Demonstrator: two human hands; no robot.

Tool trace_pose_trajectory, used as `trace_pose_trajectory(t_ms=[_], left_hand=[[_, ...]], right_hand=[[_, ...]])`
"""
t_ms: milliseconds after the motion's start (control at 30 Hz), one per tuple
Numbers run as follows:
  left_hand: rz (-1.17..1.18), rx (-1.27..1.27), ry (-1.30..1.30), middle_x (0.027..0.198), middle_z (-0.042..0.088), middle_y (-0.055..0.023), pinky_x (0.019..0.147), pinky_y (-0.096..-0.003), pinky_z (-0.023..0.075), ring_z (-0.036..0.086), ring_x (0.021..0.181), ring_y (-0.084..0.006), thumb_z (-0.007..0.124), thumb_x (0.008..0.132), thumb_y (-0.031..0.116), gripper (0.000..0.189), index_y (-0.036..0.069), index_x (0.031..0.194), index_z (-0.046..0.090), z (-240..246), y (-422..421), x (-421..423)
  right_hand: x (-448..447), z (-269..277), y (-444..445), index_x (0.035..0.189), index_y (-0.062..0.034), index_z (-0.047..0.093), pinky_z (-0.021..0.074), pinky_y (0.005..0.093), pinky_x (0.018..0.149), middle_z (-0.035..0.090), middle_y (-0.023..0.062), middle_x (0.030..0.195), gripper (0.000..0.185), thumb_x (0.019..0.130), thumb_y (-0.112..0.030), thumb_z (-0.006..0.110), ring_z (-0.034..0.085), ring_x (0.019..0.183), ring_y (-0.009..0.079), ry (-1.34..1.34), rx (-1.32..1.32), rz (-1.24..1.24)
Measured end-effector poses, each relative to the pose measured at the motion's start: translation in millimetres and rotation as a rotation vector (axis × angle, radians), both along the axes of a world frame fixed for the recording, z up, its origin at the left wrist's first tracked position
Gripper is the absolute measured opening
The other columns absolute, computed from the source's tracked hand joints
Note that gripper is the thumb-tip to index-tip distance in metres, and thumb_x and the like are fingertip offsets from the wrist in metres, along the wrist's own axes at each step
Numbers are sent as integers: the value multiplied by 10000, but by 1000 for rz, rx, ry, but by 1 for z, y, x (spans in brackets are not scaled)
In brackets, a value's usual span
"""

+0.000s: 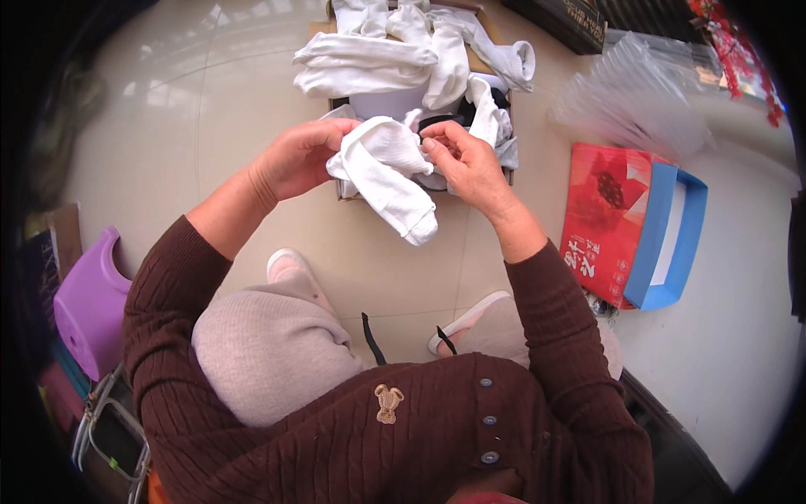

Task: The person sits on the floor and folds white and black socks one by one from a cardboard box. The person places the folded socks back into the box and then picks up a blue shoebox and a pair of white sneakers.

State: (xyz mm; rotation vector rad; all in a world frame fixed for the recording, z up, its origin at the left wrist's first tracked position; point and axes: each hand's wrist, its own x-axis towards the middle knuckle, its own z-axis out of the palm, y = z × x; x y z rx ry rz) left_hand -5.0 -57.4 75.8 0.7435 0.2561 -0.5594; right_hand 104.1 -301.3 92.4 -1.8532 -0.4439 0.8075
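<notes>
A white knitted sock with a ribbed cuff hangs folded over in front of me, its toe end pointing down. My left hand grips it from the left, with the fingertips hidden behind the fabric. At the cuff's right edge is my right hand, thumb and forefinger close together; whether they pinch the cloth is unclear. Beneath both hands stands an open cardboard box on the floor. More white socks lie over its far part, and dark cloth items show inside.
To the right, a red printed box has a blue tray sticking out. Clear plastic bags lie beyond it, near a dark box bearing writing. At left are a purple plastic stool and a metal frame. Pale tiles cover the floor.
</notes>
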Motion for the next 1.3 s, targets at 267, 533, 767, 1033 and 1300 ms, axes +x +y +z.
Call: trace_pose_trajectory(t_ms=[267,533,767,1033,1300], left_hand=[[127,29,116,1120,614,-75,860,-335,544,621,977,-161,540,942,257,484,60,1381,481,25,-23,4],[-29,154,70,869,584,46,429,-154,246,313,480,26,648,922,210,523,92,1405,488,13,6,1],[324,1166,-274,961,619,9,773,-293,448,553,908,-138,654,936,279,306,61,1149,633,-3,5,5],[98,727,-94,948,641,-22,681,-243,498,617,794,-95,658,950,303,289,45,1073,611,22,-39,1],[112,639,-103,947,652,18,724,-222,500,614,819,-66,640,962,255,232,63,1092,642,15,-32,-2]], right_hand=[[-21,11,13,1112,-73,587,522,246,716,650,23,996,247,923,-202,679,622,870,85,526,347,-122],[32,13,-22,1043,-64,529,384,194,538,645,20,875,269,859,-80,725,506,657,32,240,413,-581],[2,11,-1,1063,-70,520,421,188,591,632,4,872,242,893,-85,691,542,710,34,262,380,-450],[-49,6,30,1098,-21,591,518,256,764,649,58,973,206,909,-91,633,626,854,97,41,405,-89],[-45,2,32,1049,-9,556,514,202,723,629,29,978,186,894,-16,658,600,802,53,112,330,-154]])
